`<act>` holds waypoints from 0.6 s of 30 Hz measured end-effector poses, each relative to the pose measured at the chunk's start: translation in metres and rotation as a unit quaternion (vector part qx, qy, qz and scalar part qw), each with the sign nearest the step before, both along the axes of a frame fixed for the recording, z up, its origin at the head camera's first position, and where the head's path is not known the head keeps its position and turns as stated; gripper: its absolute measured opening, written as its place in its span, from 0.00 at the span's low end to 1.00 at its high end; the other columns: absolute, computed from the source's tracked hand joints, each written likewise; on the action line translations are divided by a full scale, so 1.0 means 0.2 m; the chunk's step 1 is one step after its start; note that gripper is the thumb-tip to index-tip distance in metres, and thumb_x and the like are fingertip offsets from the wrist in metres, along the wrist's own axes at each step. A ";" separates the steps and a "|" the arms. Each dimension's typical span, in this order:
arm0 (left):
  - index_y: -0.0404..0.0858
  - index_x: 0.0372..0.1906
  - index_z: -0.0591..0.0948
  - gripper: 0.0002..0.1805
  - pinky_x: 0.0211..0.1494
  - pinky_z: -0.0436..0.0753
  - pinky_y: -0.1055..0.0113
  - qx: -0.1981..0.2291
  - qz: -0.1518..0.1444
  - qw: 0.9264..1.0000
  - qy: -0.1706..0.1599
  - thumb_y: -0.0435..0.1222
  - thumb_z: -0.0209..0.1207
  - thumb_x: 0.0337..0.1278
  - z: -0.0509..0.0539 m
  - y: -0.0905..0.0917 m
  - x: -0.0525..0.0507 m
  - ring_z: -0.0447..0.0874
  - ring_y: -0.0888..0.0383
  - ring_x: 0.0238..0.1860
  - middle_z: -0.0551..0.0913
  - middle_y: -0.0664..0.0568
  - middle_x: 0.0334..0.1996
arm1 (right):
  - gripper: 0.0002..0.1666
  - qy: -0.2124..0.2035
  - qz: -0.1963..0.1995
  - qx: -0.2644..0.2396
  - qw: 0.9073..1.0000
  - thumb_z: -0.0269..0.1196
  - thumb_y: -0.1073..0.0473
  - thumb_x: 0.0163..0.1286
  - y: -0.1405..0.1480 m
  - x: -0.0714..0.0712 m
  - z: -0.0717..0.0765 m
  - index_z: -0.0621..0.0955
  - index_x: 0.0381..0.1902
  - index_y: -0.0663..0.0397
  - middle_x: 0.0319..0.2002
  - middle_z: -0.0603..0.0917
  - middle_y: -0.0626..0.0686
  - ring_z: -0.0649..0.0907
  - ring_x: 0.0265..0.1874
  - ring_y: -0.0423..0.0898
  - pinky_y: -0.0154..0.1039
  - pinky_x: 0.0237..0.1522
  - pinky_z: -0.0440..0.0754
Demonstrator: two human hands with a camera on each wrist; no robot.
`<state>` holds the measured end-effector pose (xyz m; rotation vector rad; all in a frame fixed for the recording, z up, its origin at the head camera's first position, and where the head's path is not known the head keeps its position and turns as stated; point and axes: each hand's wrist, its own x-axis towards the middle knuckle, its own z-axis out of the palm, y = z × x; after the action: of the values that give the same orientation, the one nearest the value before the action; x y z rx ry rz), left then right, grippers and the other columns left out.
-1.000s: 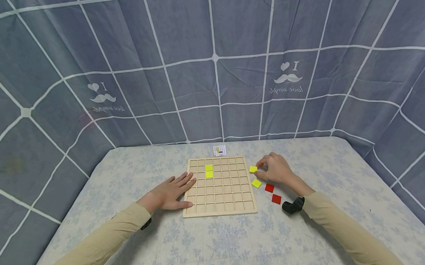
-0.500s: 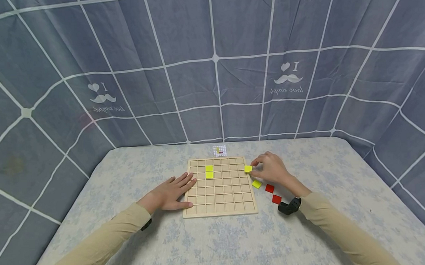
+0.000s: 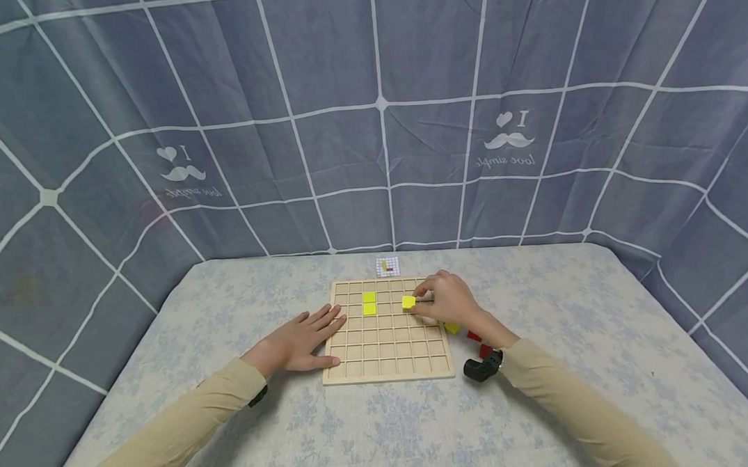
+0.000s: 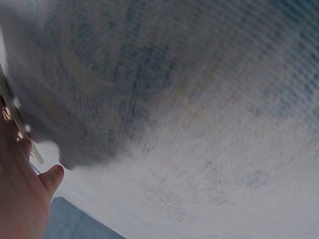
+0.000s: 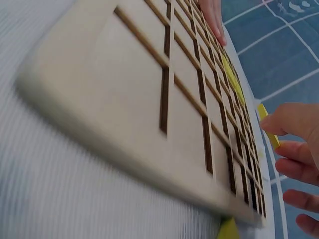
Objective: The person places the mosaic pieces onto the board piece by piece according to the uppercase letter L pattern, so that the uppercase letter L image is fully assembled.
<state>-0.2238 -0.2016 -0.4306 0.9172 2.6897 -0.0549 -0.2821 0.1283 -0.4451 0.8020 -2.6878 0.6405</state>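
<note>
A wooden grid board (image 3: 389,367) lies on the table with two yellow square tiles (image 3: 369,303) set in adjoining cells of one column. My right hand (image 3: 449,301) pinches another yellow tile (image 3: 408,302) between thumb and fingers above the board's right half; the right wrist view shows that held tile (image 5: 269,127) raised off the grid. Spread flat, my left hand (image 3: 302,339) rests its fingers on the board's left edge. Only part of the left hand (image 4: 25,191) shows in the left wrist view.
Right of the board lie a yellow tile (image 3: 451,327) and two red tiles (image 3: 474,336), partly hidden by my right hand and wrist. A small printed pattern card (image 3: 387,266) lies behind the board. A grey-blue curtain (image 3: 345,151) hangs beyond the patterned tablecloth (image 3: 358,436).
My right hand has moved left from beside the board to over it, carrying the yellow tile. The left hand has stayed in place.
</note>
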 end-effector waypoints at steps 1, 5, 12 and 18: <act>0.46 0.78 0.48 0.46 0.76 0.53 0.44 0.000 -0.001 1.000 0.000 0.65 0.43 0.64 0.00 0.00 0.00 0.40 0.49 0.78 0.42 0.48 0.78 | 0.14 -0.003 0.003 -0.004 1.000 0.73 0.46 0.52 -0.02 0.00 0.00 0.89 0.33 0.45 0.32 0.87 0.44 0.79 0.32 0.43 0.37 0.32 0.77; 0.46 0.78 0.47 0.46 0.76 0.52 0.44 -0.002 0.000 1.000 -0.003 0.66 0.43 0.64 0.00 0.00 0.00 0.40 0.49 0.78 0.41 0.48 0.78 | 0.13 -0.011 0.018 -0.017 1.000 0.73 0.47 0.53 -0.10 0.01 0.00 0.89 0.34 0.46 0.32 0.87 0.44 0.78 0.31 0.42 0.35 0.31 0.75; 0.47 0.78 0.47 0.46 0.76 0.52 0.44 -0.006 0.005 1.000 -0.006 0.66 0.43 0.63 0.00 0.00 -0.01 0.39 0.49 0.79 0.41 0.49 0.78 | 0.13 -0.031 0.033 -0.020 0.999 0.72 0.47 0.52 -0.23 0.02 0.00 0.89 0.34 0.44 0.32 0.87 0.41 0.78 0.32 0.40 0.35 0.32 0.74; 0.48 0.78 0.47 0.46 0.76 0.52 0.44 -0.004 0.009 1.000 -0.010 0.67 0.43 0.63 0.00 0.00 -0.01 0.39 0.49 0.79 0.41 0.49 0.78 | 0.14 -0.035 0.041 -0.002 0.999 0.74 0.46 0.50 -0.30 0.03 0.00 0.89 0.33 0.44 0.32 0.88 0.41 0.80 0.33 0.41 0.37 0.37 0.78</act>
<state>-0.2250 -0.2009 -0.4303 0.8871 2.6757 -0.0529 -0.2768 0.0680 -0.4455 0.9104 -2.7270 0.7054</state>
